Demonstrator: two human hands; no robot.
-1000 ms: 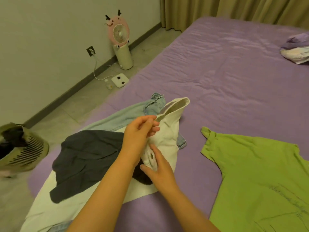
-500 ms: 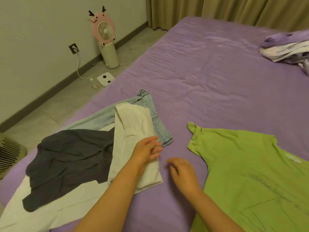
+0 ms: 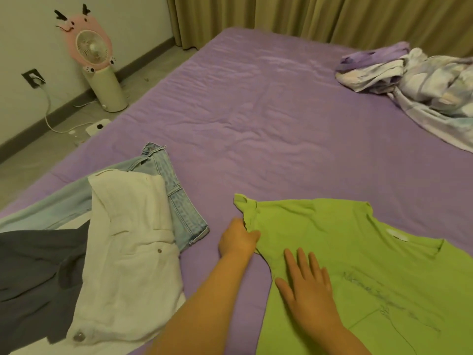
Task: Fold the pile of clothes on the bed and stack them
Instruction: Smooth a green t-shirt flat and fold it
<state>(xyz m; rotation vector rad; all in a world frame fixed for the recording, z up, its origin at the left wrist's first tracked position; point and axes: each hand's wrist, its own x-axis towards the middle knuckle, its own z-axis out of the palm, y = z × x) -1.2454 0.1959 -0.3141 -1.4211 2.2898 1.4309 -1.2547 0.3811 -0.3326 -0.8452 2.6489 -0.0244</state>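
Right hand point(image 3: 308, 293) flat on green T-shirt point(image 3: 358, 265), fingers straight and spread, pressing cloth to purple bed point(image 3: 256, 111). Left hand point(image 3: 236, 239) pinching sleeve edge of same shirt, off white garment point(image 3: 128, 239) it held a second ago (that one now lying atop jeans point(image 3: 179, 206) and dark garment point(image 3: 33, 265), seemingly unfolded). Next piece begun, apparently; stack not yet started. Farther off, crumpled pale bedding point(image 3: 422, 80) near curtain point(image 3: 307, 16).
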